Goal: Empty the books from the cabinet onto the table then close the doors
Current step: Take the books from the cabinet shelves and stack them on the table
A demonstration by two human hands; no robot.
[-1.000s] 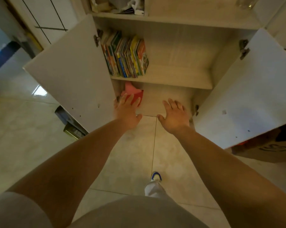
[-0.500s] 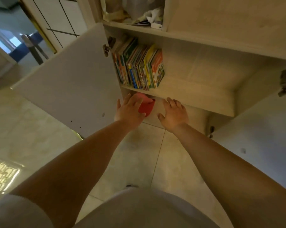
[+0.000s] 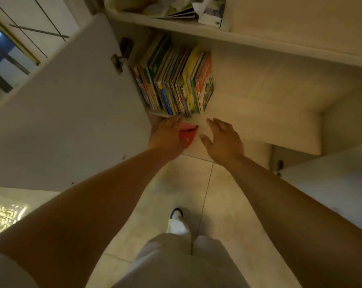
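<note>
A row of colourful thin books [image 3: 173,80] stands upright at the left end of the cabinet's middle shelf [image 3: 259,123]. My left hand [image 3: 166,134] reaches just below that shelf's front edge, fingers straight, against a red object [image 3: 189,132] in the lower compartment; its thumb lies over the red thing. My right hand [image 3: 222,140] hovers beside it to the right, fingers spread and holding nothing. Both cabinet doors stand open: the left door [image 3: 61,113] and the right door [image 3: 331,183].
The upper shelf [image 3: 176,19] holds loose papers and bags. Pale floor tiles [image 3: 196,183] lie below, with my shoe [image 3: 176,221] and light trousers in view. A doorway with dark furniture shows at far left.
I have leaned closer to the cabinet, so the books and shelves look larger. Both hands have moved up towards the middle shelf's front edge, the left staying by the red object.
</note>
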